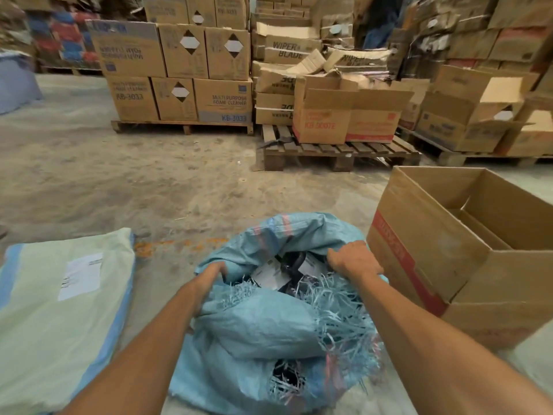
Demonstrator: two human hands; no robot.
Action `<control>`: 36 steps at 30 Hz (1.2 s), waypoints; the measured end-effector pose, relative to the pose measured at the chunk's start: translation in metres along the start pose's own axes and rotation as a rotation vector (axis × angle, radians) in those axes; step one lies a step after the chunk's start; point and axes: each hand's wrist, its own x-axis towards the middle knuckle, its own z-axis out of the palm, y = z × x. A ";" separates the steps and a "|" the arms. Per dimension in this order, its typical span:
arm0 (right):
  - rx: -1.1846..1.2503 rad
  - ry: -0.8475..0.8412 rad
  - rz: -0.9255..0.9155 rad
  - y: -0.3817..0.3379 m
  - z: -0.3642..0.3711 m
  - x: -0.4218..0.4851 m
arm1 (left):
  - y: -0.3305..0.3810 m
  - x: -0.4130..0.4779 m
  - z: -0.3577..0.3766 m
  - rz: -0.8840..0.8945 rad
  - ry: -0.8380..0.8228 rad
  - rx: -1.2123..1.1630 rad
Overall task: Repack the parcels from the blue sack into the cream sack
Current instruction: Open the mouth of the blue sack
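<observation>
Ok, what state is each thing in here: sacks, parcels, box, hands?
Blue sack: mouth pulled open, edge frayed, hole low in its side.
Parcels: inside the blue sack.
Cream sack: lying flat on the floor.
Box: upright, flaps open.
Left hand: grips the blue sack's rim.
Right hand: grips the rim's other side.

I see the blue sack (263,327) as pale blue weave w/ thin red stripes, parcels (294,262) inside black w/ white labels, cream sack (45,339) pale cream-green w/ blue edge stripe & white label, carton (425,223) brown w/ red band.
</observation>
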 end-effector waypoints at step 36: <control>1.122 -0.714 0.344 0.062 -0.080 -0.022 | 0.002 -0.023 -0.172 0.055 -0.182 -0.452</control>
